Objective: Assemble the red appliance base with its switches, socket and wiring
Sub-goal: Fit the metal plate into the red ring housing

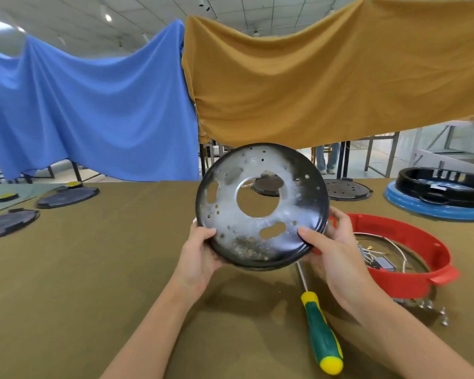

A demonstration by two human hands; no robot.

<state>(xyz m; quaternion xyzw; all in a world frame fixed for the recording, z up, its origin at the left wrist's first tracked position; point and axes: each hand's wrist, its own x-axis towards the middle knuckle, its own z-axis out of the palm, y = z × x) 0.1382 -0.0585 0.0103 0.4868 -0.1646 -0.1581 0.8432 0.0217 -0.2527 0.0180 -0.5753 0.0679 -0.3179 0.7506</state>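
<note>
While both hands (200, 255) (331, 250) grip the metal plate (260, 206), the red base (411, 280) lies right; behind.

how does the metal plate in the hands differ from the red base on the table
The metal plate is held up on edge by the left hand and right hand; the red base rests on the table. The plate is a shallow, dark-rimmed, stained disc with holes; the base is a deeper ring holding wiring. Both are round.
</note>
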